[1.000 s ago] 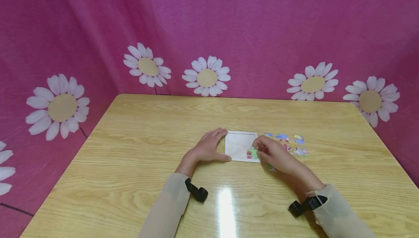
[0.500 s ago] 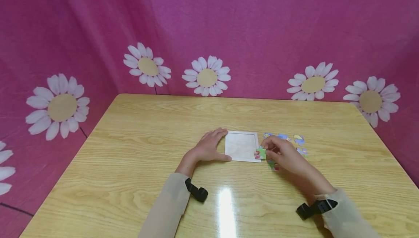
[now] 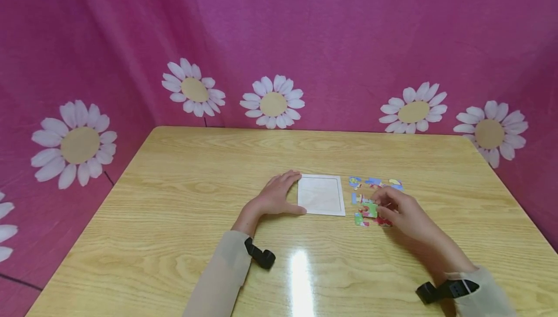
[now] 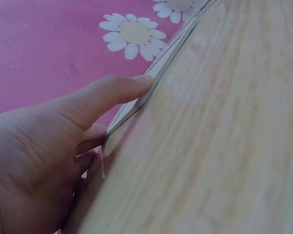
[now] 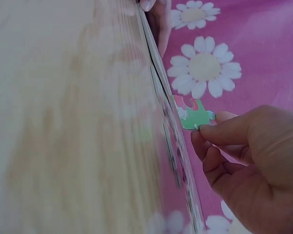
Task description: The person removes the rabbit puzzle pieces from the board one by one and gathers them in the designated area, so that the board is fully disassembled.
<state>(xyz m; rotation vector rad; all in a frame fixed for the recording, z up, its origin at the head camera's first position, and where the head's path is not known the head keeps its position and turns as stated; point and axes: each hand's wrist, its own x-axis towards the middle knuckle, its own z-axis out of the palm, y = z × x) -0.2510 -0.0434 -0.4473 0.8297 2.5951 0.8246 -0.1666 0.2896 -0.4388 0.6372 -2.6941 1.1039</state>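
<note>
A white square puzzle tray (image 3: 321,195) with a thin dark line inside its border lies flat on the table. My left hand (image 3: 277,197) holds its left side, thumb at the near corner and fingers at the far one; in the left wrist view the thumb (image 4: 132,88) lies against the tray's edge. Between thumb and fingers, my right hand (image 3: 403,210) pinches a green jigsaw piece (image 5: 195,116) with some red and white on it. This piece is above other jigsaw pieces right of the tray, partly hiding them. The right hand also covers some of those pieces.
Loose jigsaw pieces lie in rows: a blue one (image 3: 354,181) at the back and a green one (image 3: 359,218) at the front. They rest on a wooden table (image 3: 209,181). A pink curtain (image 3: 340,31) with daisies hangs behind it.
My right hand has carried the green jigsaw piece from over the tray's right side to the right, above the loose pieces. The left hand keeps its hold on the tray.
</note>
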